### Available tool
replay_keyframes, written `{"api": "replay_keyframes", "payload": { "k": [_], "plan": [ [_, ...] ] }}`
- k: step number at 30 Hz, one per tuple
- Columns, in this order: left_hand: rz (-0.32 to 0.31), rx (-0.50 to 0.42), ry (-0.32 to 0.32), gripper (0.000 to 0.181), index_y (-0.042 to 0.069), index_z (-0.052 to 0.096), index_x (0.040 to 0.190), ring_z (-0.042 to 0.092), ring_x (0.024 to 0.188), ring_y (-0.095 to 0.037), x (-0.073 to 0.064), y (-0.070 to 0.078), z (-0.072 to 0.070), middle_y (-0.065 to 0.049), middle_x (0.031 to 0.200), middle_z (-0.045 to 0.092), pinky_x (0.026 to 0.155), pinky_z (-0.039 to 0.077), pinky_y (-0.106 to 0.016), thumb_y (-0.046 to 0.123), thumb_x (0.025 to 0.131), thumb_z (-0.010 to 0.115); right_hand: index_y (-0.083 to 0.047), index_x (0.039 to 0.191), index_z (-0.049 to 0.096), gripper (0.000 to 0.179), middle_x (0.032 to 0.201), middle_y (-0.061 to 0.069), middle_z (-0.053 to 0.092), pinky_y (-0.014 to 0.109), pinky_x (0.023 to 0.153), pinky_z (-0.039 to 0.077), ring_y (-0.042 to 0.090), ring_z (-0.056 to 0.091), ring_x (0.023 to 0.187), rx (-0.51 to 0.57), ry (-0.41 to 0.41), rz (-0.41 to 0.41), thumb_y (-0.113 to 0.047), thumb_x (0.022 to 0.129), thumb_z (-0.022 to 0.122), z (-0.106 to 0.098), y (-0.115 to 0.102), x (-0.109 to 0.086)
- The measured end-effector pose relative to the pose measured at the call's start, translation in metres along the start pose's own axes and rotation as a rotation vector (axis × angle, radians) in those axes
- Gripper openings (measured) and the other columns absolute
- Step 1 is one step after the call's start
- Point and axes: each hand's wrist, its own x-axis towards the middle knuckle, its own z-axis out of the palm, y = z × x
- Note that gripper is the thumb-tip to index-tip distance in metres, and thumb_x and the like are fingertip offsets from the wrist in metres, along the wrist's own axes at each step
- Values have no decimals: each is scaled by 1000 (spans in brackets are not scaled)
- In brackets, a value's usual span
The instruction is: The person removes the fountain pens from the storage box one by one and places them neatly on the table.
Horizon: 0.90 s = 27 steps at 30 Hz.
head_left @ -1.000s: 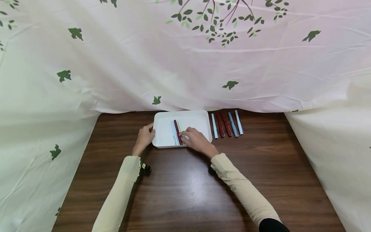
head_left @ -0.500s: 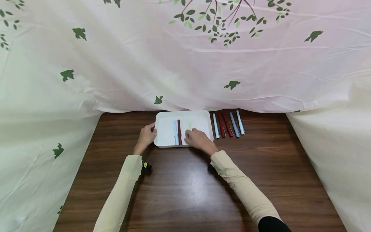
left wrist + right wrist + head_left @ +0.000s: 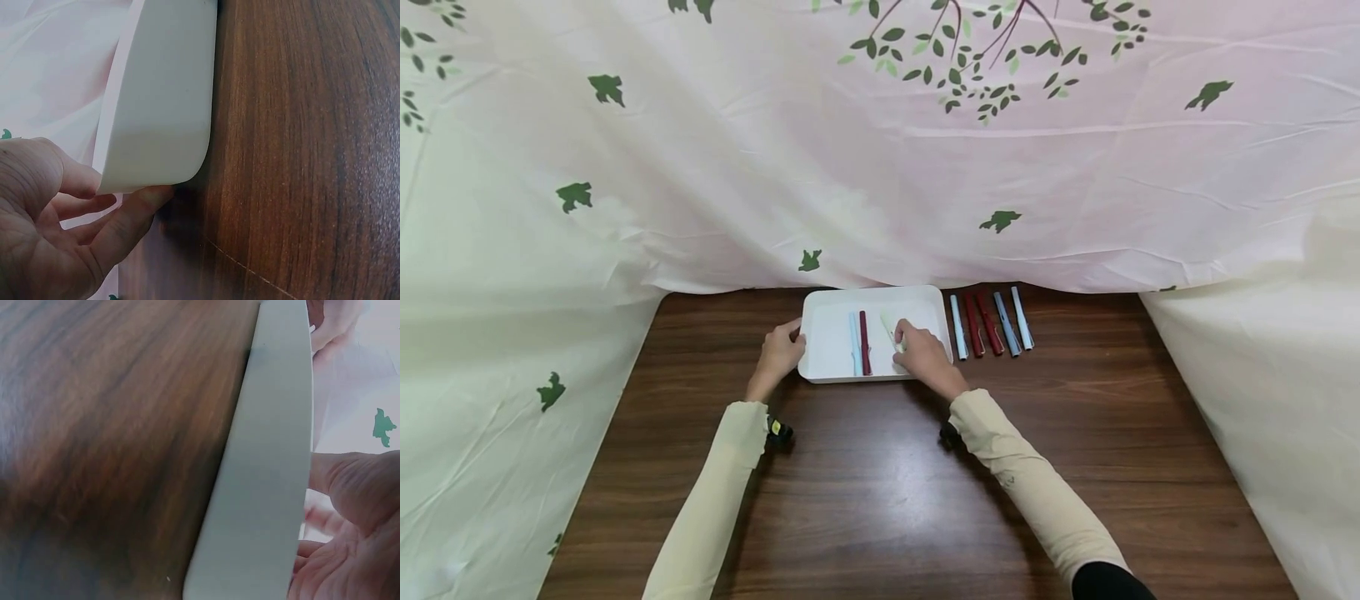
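A shallow white tray (image 3: 835, 300) lies at the back of the table. My left hand (image 3: 778, 354) holds its left end; in the left wrist view the thumb is at the rim and the fingers (image 3: 134, 215) are against the end wall. Inside the tray, a light blue pen (image 3: 855, 343) and a dark red pen (image 3: 865, 342) lie side by side. Right of them my right hand (image 3: 922, 357) pinches a pale green pen (image 3: 887, 323), which slants and is partly covered by the fingers. In the right wrist view the tray wall hides the fingertips and that pen.
Right of the tray, several pens lie in a row: a light blue pen (image 3: 958, 327), two dark red pens, a grey-blue pen (image 3: 1007, 323) and another light blue pen (image 3: 1022, 317). A patterned white cloth (image 3: 910, 208) hangs behind the brown wooden table (image 3: 865, 500).
My right hand has moved right across the tray with the pale green pen, away from the dark red pen. The green pen now slants. My left hand stays at the tray's left end.
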Motion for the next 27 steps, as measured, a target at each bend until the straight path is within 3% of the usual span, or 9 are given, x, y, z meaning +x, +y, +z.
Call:
{"api": "replay_keyframes", "payload": {
  "k": [5, 13, 20, 27],
  "plan": [
    [4, 6, 6, 49, 5, 50, 155, 61, 104, -32, 0, -2, 1, -24, 147, 59, 91, 51, -49, 14, 107, 48, -2, 122, 56, 33, 79, 9, 62, 38, 64, 46, 24, 53, 69, -39, 21, 37, -9, 91, 66, -3, -2, 0],
    [-1, -4, 5, 49, 6, 51, 155, 60, 107, -33, 1, -3, 2, -23, 146, 60, 93, 51, -50, 16, 107, 48, -1, 103, 58, 7, 80, 14, 65, 40, 57, 49, 27, 58, 65, -104, 76, -7, -4, 96, 58, 2, 1, -2],
    [12, -2, 6, 49, 4, 50, 156, 61, 98, -32, 0, -3, 1, -25, 146, 59, 87, 50, -47, 15, 108, 47, -2, 94, 68, 6, 82, 16, 68, 44, 58, 54, 31, 65, 69, -244, 155, -83, -3, 96, 62, 5, 2, -2],
    [16, -1, 8, 49, 5, 50, 156, 59, 87, -30, 0, -4, 1, -25, 143, 62, 79, 48, -42, 15, 108, 48, -6, 94, 74, 6, 86, 16, 64, 50, 75, 52, 37, 63, 83, -371, 205, -98, -8, 96, 68, 8, 4, -1]
  ]
}}
